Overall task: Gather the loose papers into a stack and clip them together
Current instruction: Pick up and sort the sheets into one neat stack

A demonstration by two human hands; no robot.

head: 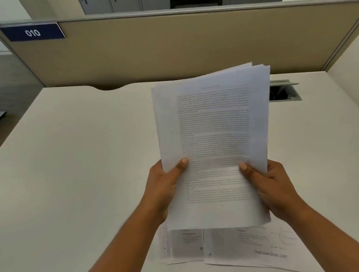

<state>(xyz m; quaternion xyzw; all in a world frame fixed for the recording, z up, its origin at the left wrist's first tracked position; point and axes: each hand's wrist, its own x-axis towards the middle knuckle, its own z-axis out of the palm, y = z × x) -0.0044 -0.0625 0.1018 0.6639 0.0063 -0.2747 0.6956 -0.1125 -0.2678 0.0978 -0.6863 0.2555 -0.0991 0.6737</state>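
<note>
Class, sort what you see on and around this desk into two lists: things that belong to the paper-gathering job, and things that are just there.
Part of the job:
- held sheaf of papers
- left hand and right hand gripping it
- loose papers on the desk

Just there:
- desk
- cable hatch
- partition
- sign reading 010

No clip is visible.

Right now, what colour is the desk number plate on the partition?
Dark blue with white digits 010, on the number plate; head view.
</note>
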